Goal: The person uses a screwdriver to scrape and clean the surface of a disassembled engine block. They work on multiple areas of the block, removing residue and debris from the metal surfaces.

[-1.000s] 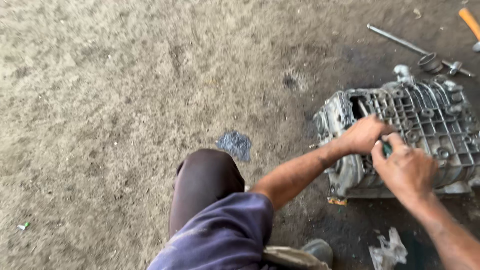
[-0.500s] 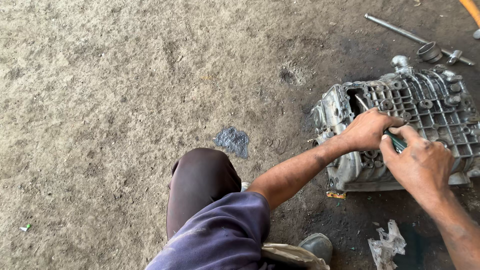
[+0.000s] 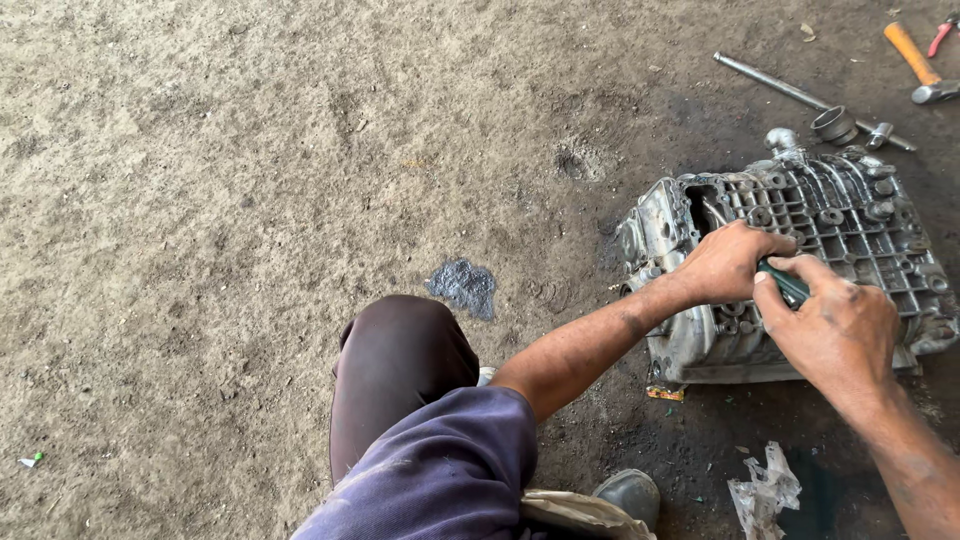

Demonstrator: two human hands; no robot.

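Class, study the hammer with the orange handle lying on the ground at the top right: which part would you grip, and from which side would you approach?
Grip the hammer on its orange handle, probably from above. It lies flat on the dirt floor, the handle bare and slanting away from the metal head, and nothing rests on it.

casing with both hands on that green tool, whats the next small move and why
Probably press the green tool down harder into the casing before working it. The right hand grips its handle, the left hand covers the tip end on the ribbed top face, and the tip itself is hidden, so whether it is seated cannot be told.
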